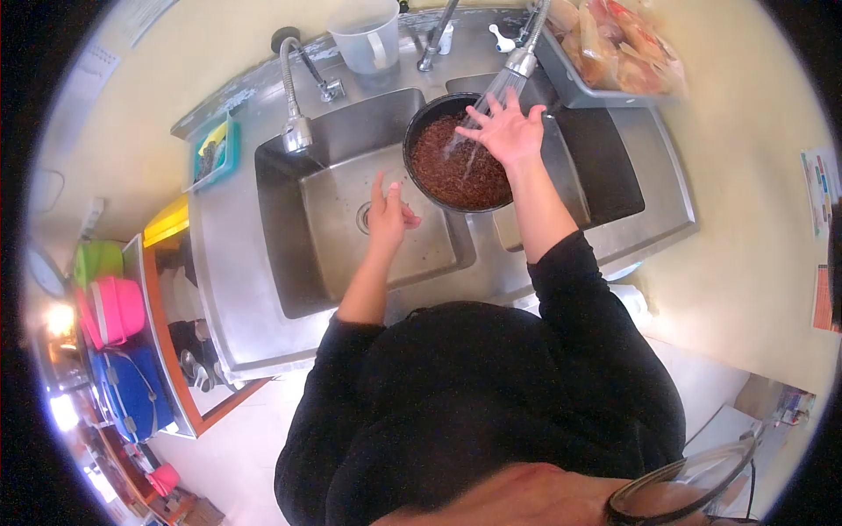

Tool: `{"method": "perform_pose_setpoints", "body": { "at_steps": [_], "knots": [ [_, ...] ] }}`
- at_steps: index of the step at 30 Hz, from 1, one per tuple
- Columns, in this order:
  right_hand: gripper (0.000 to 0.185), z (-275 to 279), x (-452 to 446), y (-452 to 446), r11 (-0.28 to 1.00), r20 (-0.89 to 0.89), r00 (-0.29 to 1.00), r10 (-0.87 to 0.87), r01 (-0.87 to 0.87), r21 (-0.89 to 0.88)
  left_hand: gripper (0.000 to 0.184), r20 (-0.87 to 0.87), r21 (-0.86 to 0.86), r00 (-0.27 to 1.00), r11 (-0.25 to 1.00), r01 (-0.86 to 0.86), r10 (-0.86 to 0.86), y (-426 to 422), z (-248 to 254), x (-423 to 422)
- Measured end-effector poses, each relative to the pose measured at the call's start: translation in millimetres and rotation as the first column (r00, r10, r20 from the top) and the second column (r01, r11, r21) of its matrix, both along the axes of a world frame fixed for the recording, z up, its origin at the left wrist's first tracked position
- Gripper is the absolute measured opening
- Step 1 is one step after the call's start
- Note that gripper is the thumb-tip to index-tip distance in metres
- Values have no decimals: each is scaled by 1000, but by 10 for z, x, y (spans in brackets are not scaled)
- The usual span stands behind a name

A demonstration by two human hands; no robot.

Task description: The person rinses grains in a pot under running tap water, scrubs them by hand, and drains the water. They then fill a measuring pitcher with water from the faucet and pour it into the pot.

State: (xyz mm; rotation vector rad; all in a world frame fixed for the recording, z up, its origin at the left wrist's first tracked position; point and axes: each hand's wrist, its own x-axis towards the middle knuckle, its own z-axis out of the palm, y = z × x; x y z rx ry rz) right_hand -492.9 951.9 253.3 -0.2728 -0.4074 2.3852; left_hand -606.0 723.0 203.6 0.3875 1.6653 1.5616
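A round black pan (409, 165) sits over the divider between the sink basins. Inside it is a mass of small reddish-brown pieces (445, 169), like beans or grains; the exact kind cannot be made out. Water streams into it from the right spray faucet (521, 63). My right hand (511, 133) is spread wide above the pan's right side, beside or in the spray, holding nothing. Over the left basin (338, 223), near its drain, my left hand (388, 215) is apart from the pan, fingers partly stretched and no object in them.
The left faucet (297, 134) hangs over its basin. A white measuring jug (361, 44) stands on the back ledge. At the back right, a grey tub (605, 98) holds bagged food (618, 53). A teal basket (230, 149) sits on the left edge; coloured buckets (118, 311) stand beyond.
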Motion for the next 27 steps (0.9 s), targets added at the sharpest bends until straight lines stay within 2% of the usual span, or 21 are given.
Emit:
{"method": "perform_pose_setpoints", "body": {
  "at_steps": [1, 4, 7, 8, 9, 12, 15, 17, 18, 19, 20, 21, 23, 24, 25, 26, 27],
  "knots": [
    [80, 8, 6, 3, 1000, -28, 1000, -13, 13, 3, 64, 0, 3, 1000, 1000, -2, 2, -50, -23, 10],
    [81, 157, 27, -58, 993, 45, 993, -114, 113, 26, 62, 2, 8, 1000, 1000, -9, 9, -189, -21, 45],
    [71, -55, 35, 16, 995, 170, 982, -82, 70, 74, 61, 10, 8, 1000, 1000, -23, 23, -321, 12, 88],
    [56, -152, 52, 51, 997, 283, 958, -43, 21, 78, 60, 6, 17, 1000, 1000, -24, 24, -355, -7, 85],
    [46, 25, 34, -114, 998, 460, 886, -61, 39, 56, 60, 2, 25, 1000, 999, -23, 23, -375, -10, 89],
    [36, -13, 71, -260, 959, 620, 778, -103, -87, 269, 55, 20, 35, 1000, 999, 12, -13, -445, 133, 118],
    [24, 181, 82, -366, 838, 727, 618, -298, -196, 509, 53, 4, 84, 1000, 996, 28, -28, -525, 175, 103],
    [20, 765, 140, -632, 686, 761, 460, -457, -361, 631, 51, -59, 151, 997, 987, 57, -48, -608, 168, 74],
    [22, 845, 140, -667, 704, 777, 457, -432, -367, 608, 51, -46, 191, 998, 981, 47, -39, -645, 98, 18],
    [30, 581, 3, -528, 239, 427, 397, -812, -441, 865, 51, -28, 234, 999, 971, 52, -46, -639, 24, 0],
    [39, 1102, 130, -835, 412, 573, 359, -737, -433, 802, 51, -71, 230, 997, 972, 48, -33, -624, 115, 11],
    [39, 1057, 72, -876, 363, 457, 368, -810, -298, 883, 51, -114, 225, 993, 973, 44, -19, -608, 208, 28],
    [39, 871, -109, -732, 173, 291, 308, -906, -359, 917, 47, -223, 193, 975, 980, 55, -11, -568, 323, 40],
    [31, 509, -260, -530, 72, 190, 513, -837, -240, 968, 45, -191, 201, 982, 979, 41, -2, -565, 411, 60],
    [34, 609, -109, -654, 552, 540, 763, -357, -294, 780, 45, -199, 233, 980, 970, 69, -22, -514, 474, 82],
    [69, 556, -55, -710, 190, 617, 515, -594, -656, 731, 46, -203, 257, 979, 963, 78, -25, -507, 506, 102],
    [80, 636, -39, -931, 347, 824, 99, -558, -874, 340, 46, -209, 273, 978, 959, 79, -21, -518, 534, 110]
  ]
}}
